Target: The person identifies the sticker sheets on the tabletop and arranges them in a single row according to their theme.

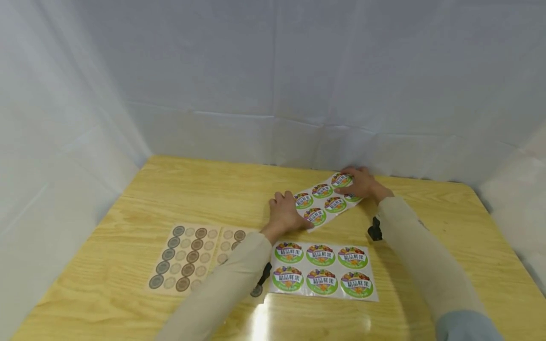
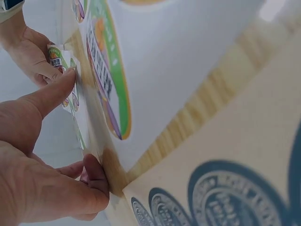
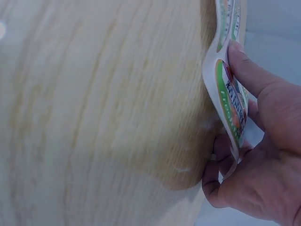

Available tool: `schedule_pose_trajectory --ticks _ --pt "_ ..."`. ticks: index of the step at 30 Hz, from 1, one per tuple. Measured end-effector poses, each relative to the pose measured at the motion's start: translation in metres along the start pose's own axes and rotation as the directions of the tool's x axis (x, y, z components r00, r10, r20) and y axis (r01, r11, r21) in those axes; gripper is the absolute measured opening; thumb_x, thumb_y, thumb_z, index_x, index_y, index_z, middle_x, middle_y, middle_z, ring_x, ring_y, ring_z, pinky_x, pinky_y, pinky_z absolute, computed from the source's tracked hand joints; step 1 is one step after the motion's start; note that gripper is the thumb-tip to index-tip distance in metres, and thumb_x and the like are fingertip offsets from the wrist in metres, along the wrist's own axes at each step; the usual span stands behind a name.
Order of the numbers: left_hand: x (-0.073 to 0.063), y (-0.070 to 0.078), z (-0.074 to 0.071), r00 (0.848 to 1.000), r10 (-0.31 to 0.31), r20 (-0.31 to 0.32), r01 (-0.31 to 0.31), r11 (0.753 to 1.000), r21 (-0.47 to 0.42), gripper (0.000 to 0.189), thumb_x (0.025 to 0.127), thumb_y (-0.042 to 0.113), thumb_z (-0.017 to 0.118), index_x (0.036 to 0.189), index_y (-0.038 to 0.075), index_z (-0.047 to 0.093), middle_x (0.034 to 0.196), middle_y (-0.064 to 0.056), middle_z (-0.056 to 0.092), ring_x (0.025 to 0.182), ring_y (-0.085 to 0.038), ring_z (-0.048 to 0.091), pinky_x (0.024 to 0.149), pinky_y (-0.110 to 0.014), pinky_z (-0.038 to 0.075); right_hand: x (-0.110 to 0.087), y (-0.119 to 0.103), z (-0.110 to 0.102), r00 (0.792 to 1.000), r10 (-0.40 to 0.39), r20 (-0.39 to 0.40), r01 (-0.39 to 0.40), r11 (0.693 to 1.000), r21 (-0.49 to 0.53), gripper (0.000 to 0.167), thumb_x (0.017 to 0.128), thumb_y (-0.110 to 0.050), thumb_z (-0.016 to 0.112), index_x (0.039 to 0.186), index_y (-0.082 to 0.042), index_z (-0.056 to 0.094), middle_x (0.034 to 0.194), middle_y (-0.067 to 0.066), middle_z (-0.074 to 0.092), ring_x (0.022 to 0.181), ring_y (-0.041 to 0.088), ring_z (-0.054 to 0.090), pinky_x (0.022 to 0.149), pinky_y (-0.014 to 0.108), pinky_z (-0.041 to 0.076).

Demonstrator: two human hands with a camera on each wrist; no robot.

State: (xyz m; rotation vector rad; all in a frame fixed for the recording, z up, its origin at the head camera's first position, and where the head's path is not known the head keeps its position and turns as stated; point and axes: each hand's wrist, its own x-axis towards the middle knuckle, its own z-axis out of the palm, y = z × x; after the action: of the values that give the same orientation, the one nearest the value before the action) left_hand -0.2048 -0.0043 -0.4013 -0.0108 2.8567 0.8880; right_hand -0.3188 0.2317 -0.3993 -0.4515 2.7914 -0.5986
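A white sheet of round fruit stickers (image 1: 323,191), green-rimmed with dark lettering, slants across the back of the table between both hands. My right hand (image 1: 360,183) grips its right end, thumb on top and fingers underneath; in the right wrist view the sticker sheet (image 3: 230,101) bends, with its edge off the wood. At the other end, my left hand (image 1: 285,213) holds the left edge between thumb and bent fingers. In the left wrist view the left thumb (image 2: 51,94) reaches along the sheet's edge, above curled fingers.
Just in front lies a second fruit sticker sheet (image 1: 322,270), flat. Left of it are two beige sheets of round brown and grey seals (image 1: 185,258), one partly covered by the left sleeve (image 1: 222,284). A pale curtain (image 1: 273,118) hangs behind the wooden table (image 1: 123,227).
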Motion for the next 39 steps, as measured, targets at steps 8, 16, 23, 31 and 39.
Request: schedule_pose_trajectory --ticks 8,16,23,31,39 --pt "-0.001 -0.001 0.001 1.0 -0.01 -0.016 0.01 1.0 -0.013 0.086 0.062 0.041 0.089 0.121 -0.001 0.043 0.118 -0.022 0.038 0.111 -0.037 0.035 0.091 -0.042 0.037 0.0 -0.001 0.002 1.0 -0.011 -0.004 0.011 1.0 0.018 0.067 0.09 -0.032 0.067 0.141 0.001 0.039 0.143 0.029 0.031 0.131 0.046 0.023 0.105 0.059 0.023" --pt "-0.004 -0.001 0.001 1.0 -0.007 -0.029 0.006 0.999 -0.033 0.09 0.06 0.041 0.09 0.123 0.001 0.041 0.113 -0.021 0.042 0.107 -0.037 0.038 0.089 -0.043 0.039 0.0 -0.004 0.003 1.0 0.002 0.007 -0.002 1.0 0.023 0.067 0.091 -0.033 0.065 0.142 0.0 0.038 0.144 0.028 0.031 0.131 0.046 0.027 0.105 0.057 0.022" --pt "-0.005 0.002 0.003 0.999 0.003 -0.038 -0.003 1.0 0.014 0.085 0.062 0.043 0.088 0.123 0.003 0.044 0.107 -0.018 0.055 0.1 -0.034 0.049 0.087 -0.044 0.042 -0.001 -0.005 0.003 1.0 -0.01 0.019 0.009 0.999 0.034 0.067 0.091 -0.033 0.065 0.142 0.001 0.038 0.144 0.028 0.032 0.131 0.045 0.029 0.106 0.056 0.022" --pt "-0.004 -0.001 0.003 0.999 0.005 -0.051 -0.008 0.998 -0.059 0.068 0.072 0.042 0.082 0.122 0.006 0.055 0.104 -0.012 0.062 0.093 -0.029 0.055 0.08 -0.041 0.045 -0.004 0.004 0.0 0.998 -0.056 0.002 0.056 0.989 0.138 0.062 0.09 -0.021 0.066 0.138 0.008 0.04 0.134 0.031 0.041 0.116 0.044 0.045 0.102 0.053 0.031" --pt "0.004 -0.004 0.001 0.998 -0.034 -0.044 0.025 0.978 -0.208 0.057 0.077 0.036 0.08 0.125 0.011 0.061 0.103 -0.004 0.068 0.088 -0.022 0.061 0.072 -0.036 0.047 -0.013 0.021 -0.005 1.0 -0.029 -0.005 0.029 0.936 0.35 0.051 0.098 -0.023 0.056 0.141 0.001 0.043 0.135 0.026 0.039 0.099 0.035 0.056 0.085 0.042 0.046"
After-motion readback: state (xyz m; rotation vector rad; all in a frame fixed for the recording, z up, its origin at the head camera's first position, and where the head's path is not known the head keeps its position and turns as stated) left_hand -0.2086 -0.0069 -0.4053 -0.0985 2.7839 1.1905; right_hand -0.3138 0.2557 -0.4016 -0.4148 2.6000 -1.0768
